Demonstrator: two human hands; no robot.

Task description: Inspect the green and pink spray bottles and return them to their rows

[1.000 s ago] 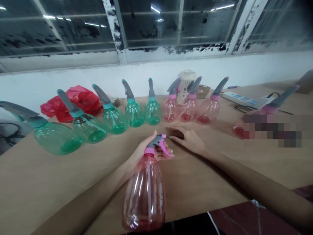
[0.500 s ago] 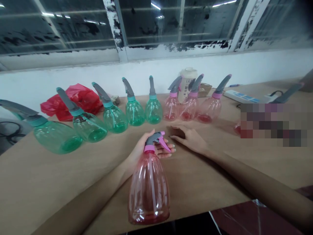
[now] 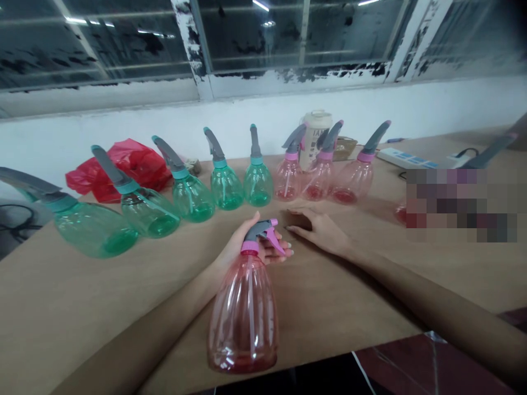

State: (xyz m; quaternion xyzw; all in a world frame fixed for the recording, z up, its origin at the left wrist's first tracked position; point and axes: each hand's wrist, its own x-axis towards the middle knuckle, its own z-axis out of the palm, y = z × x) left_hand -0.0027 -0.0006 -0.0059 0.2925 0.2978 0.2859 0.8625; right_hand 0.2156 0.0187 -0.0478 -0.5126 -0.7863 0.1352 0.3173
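Note:
A clear pink spray bottle [image 3: 244, 318] with a grey and pink trigger head is close in front of me, near the table's front edge. My left hand [image 3: 234, 244] cradles its neck from behind, thumb raised on the left side and fingers reaching out past the pink trigger. A little red shows at the bottle's bottom. To the right, my right hand [image 3: 323, 233] rests on the table with nothing in it, thumb and forefinger apart and curved toward the trigger head without touching it. The other fingers are partly hidden.
Several green spray bottles [image 3: 227, 189] and several pink spray bottles [image 3: 352, 184] stand in an arc behind my hands. Beyond them are a red plastic bag [image 3: 123, 167], a pale cup [image 3: 317, 134] and a power strip [image 3: 405, 159]. A blurred patch covers the right side.
The base of the held spray bottle has swung slightly left, while its trigger head stays almost in place. My left thumb sits a little higher. My right hand has hardly moved.

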